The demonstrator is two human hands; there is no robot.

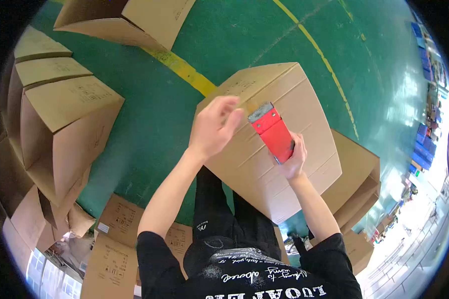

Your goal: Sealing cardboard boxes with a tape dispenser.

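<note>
Head view: green floor (149, 104) beneath carton (254, 162), left hand (213, 127) unclenched (right hand (295, 159) around red tape dispenser (275, 135)).

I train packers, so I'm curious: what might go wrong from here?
The left hand is close to the dispenser at its grey end; if that edge is sharp, it could nick a finger. The right hand alone appears to support the dispenser, so a slip might drop it onto the box.

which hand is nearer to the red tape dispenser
Right. The right hand grips the red tape dispenser around its lower end, while the left hand is raised just left of its grey upper end, seemingly not touching it.
</note>
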